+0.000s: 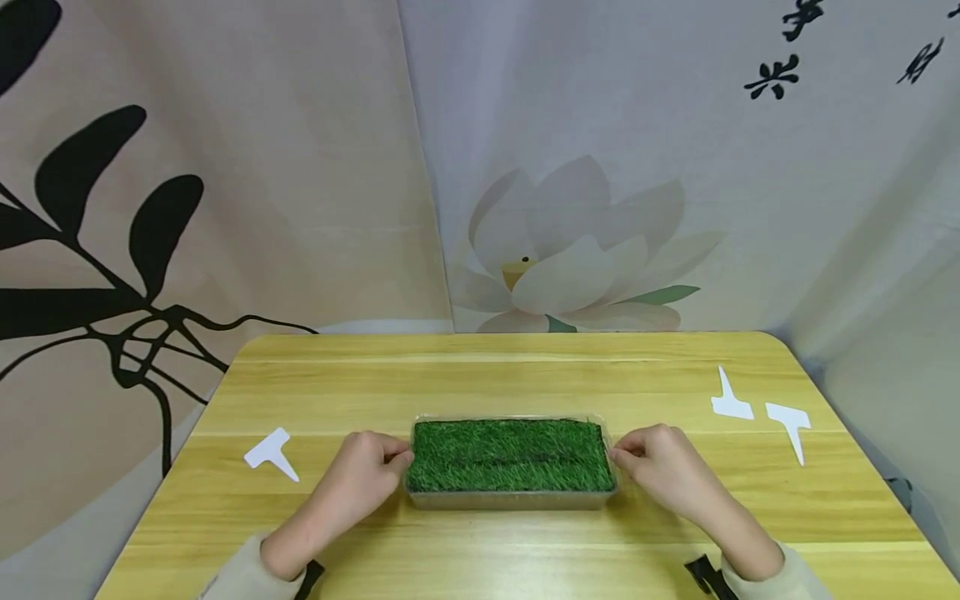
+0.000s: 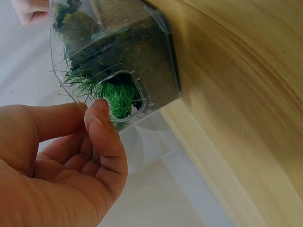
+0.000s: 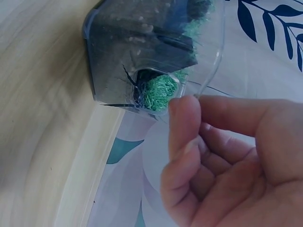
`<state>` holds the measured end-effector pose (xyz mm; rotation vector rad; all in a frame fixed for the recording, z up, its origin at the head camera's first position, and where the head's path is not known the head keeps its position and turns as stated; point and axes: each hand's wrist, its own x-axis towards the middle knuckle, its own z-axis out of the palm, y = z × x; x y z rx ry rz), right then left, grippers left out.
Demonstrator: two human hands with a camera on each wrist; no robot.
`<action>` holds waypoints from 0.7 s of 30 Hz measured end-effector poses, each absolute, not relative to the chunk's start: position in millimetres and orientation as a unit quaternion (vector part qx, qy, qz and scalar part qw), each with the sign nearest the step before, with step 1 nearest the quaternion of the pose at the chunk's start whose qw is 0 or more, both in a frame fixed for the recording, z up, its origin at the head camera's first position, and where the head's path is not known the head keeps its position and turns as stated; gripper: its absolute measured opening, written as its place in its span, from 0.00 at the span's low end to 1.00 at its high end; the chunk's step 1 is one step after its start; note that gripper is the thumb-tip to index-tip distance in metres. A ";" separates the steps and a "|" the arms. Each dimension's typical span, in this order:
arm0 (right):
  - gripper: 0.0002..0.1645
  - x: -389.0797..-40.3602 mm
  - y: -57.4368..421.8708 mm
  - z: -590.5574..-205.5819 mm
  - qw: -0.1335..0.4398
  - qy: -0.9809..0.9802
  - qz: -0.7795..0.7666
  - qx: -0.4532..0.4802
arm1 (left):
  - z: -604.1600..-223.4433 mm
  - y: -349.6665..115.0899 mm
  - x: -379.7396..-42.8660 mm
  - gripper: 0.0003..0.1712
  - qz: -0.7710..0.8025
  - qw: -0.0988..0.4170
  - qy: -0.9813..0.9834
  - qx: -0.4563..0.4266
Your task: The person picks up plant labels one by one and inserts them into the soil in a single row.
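Observation:
A clear plastic box (image 1: 510,501) with green artificial grass (image 1: 510,454) in it sits at the middle of the table. My left hand (image 1: 367,467) pinches the rim at its left end between thumb and forefinger. At the opposite end, my right hand (image 1: 667,467) pinches the rim the same way. Each wrist view shows a rounded opening in the box's end wall, with green strands visible through it. In the left wrist view, the box wall (image 2: 156,61) stands beside the fingertips; in the right wrist view, dark strips (image 3: 118,105) poke out near the opening.
A white T-shaped tag (image 1: 270,452) lies left of the box on the wooden table (image 1: 510,554). Two more lie at the right, one white tag (image 1: 731,404) near the back and another white tag (image 1: 790,421) beside it. A printed curtain (image 1: 300,167) hangs behind.

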<state>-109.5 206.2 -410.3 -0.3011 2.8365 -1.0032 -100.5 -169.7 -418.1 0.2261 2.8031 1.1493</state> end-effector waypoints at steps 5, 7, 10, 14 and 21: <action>0.10 -105.4 210.1 -410.7 0.060 0.937 -0.328 -0.103 | -418.9 -167.5 -96.5 0.10 0.375 0.048 0.922 0.086; 0.09 -103.9 211.2 -410.6 0.063 0.937 -0.329 -0.101 | -418.7 -166.7 -94.4 0.10 0.377 0.051 0.920 0.090; 0.08 -101.7 212.5 -409.8 0.063 0.937 -0.328 -0.102 | -417.2 -165.4 -91.1 0.10 0.376 0.057 0.920 0.095; 0.07 -98.9 214.5 -408.7 0.069 0.937 -0.327 -0.101 | -415.1 -163.5 -86.9 0.10 0.373 0.063 0.920 0.099; 0.07 -92.4 218.0 -407.4 0.072 0.938 -0.322 -0.109 | -414.9 -161.4 -81.5 0.11 0.366 0.053 0.921 0.120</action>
